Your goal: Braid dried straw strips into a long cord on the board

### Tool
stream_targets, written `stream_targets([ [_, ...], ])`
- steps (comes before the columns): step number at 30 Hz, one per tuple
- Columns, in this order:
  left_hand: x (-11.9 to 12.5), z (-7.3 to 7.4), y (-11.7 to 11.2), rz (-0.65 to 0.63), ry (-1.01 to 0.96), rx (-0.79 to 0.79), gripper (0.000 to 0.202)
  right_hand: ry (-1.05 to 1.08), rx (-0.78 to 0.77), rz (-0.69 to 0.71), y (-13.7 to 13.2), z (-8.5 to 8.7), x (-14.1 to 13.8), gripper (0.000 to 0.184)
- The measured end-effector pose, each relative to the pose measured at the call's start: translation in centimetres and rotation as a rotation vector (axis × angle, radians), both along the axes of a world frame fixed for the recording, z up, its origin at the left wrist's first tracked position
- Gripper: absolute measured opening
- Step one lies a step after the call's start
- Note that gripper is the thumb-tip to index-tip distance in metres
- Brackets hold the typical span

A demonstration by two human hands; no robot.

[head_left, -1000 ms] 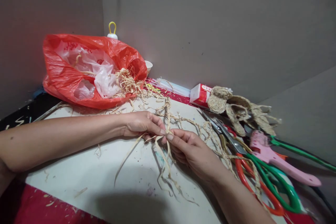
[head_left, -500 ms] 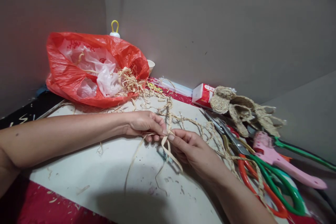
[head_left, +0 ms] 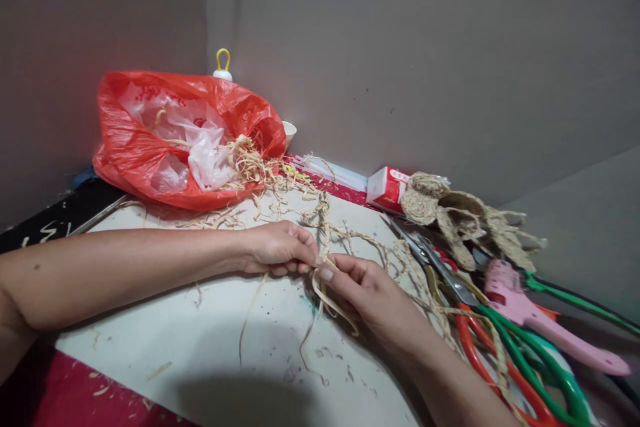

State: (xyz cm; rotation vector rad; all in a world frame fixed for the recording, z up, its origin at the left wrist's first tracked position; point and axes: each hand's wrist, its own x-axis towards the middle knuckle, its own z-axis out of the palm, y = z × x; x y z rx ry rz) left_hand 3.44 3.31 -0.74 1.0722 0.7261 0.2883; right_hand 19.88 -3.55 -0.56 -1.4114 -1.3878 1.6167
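Note:
Between my two hands is a pale straw braid (head_left: pixel 325 230), running away from me over the white board (head_left: pixel 210 340). My left hand (head_left: pixel 287 250) is closed, its thumb and fingertips pinching the braid's near end from the left. From the right, my right hand (head_left: pixel 363 283) pinches the strands at the same spot, thumb on top. Loose flat strands (head_left: pixel 327 300) hang toward me from the pinch, and a thinner one drops below my left fingers. The exact crossing of the strands is hidden by my fingertips.
A red plastic bag (head_left: pixel 145 180) with straw spilling out stands at the back left. To the right lie scissors with orange (head_left: pixel 470 340) and green handles (head_left: pixel 545 360), a pink glue gun (head_left: pixel 540 320), coiled braided pieces (head_left: pixel 425 197) and a red-white box (head_left: pixel 386 188).
Both hands stay at the braid's end, with my fingertips shifted slightly. The loose strands hang a little differently, and the whole view has moved down slightly.

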Motion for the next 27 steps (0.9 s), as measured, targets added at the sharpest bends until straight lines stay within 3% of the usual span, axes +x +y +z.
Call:
stream_targets([
  [6, 0.11, 0.25, -0.4, 0.005, -0.006, 0.003, 0.023, -0.063, -0.004, 0.025, -0.03, 0.04, -0.09, 0.03],
  [11, 0.11, 0.32, -0.42, 0.001, 0.022, 0.073, 0.028, -0.232, 0.136, 0.042, 0.01, 0.42, -0.42, 0.03],
  [19, -0.12, 0.02, -0.29, -0.019, 0.04, 0.268, 0.019, -0.439, 0.308, 0.04, -0.1, 0.35, -0.65, 0.027],
  [24, -0.51, 0.26, 0.28, -0.192, 0.054, 0.136, 0.018, -0.469, 0.365, 0.058, -0.21, 0.15, -0.5, 0.023],
  [27, -0.55, 0.23, 0.29, -0.227, 0.029, 0.091, 0.013, -0.474, 0.378, 0.076, -0.27, -0.11, -0.45, 0.022],
])
